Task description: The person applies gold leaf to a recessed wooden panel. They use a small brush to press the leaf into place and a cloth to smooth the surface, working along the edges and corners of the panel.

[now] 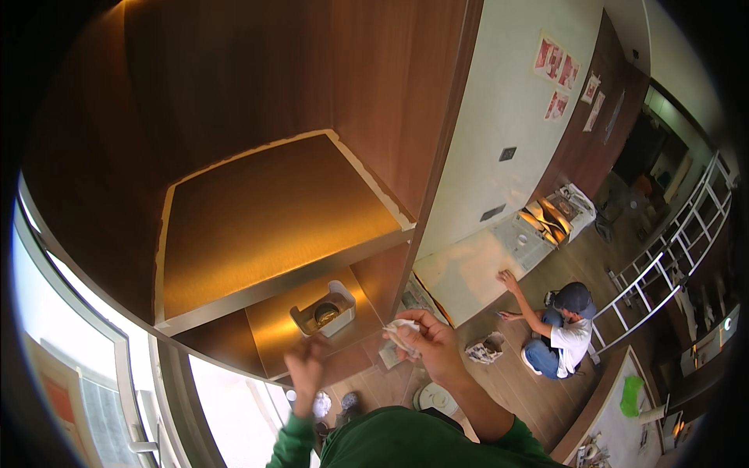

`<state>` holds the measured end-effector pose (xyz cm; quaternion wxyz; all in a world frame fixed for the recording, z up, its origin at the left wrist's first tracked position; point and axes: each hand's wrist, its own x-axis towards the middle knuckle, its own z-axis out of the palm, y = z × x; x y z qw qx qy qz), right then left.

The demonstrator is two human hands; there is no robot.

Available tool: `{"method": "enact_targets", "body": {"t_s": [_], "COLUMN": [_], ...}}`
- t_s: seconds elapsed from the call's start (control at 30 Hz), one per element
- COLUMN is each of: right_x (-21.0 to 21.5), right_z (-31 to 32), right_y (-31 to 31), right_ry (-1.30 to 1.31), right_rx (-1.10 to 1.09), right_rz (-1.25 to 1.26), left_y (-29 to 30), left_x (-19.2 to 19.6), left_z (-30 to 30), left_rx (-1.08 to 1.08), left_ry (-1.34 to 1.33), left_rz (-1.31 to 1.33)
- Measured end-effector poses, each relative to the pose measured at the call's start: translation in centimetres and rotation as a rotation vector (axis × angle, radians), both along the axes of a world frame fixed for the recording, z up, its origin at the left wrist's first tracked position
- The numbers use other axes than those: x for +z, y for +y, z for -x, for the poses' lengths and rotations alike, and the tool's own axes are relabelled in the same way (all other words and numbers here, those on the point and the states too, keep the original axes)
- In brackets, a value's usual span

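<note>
In front of me my right hand [437,349] is closed around a crumpled white wad [402,337], which could be tape, paper or cloth. My left hand [304,365] is raised to the left of it, its fingers smeared by motion, so I cannot make out anything in them. Beyond both hands is a brown, metal-fronted shelf [273,207] in a wood-panelled niche. Pale strips of masking tape [363,171] run along its back and side edges. On the lower shelf [269,335] stands a white open-topped container [339,312] with a round, gold-coloured thing inside.
To the right a person [558,335] in a dark cap crouches, one hand on a pale panel [460,273]. A ladder [655,273] leans behind them. On the floor stand a white bucket [437,398] and a crumpled bag [485,348]. A window [86,351] is on the left.
</note>
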<state>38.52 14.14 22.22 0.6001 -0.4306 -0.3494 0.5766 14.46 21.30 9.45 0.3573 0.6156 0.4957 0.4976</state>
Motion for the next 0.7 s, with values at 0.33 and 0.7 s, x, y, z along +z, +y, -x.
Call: {"method": "enact_targets", "body": {"t_s": [0.33, 0.7], "right_x": [6.9, 12.9], "right_z": [4.3, 0.4], "right_y": [2.7, 5.9], "right_ry": [-1.03, -0.869], "right_rx": [-0.332, -0.621], "right_rz": [-1.102, -1.271], "left_y": [-6.7, 6.0], "left_x": [18.9, 31.2], "left_z": [-9.3, -7.3], "left_rx": [-0.198, -0.272], "left_ry": [-1.182, -1.071], "left_rz": [0.133, -0.017]}}
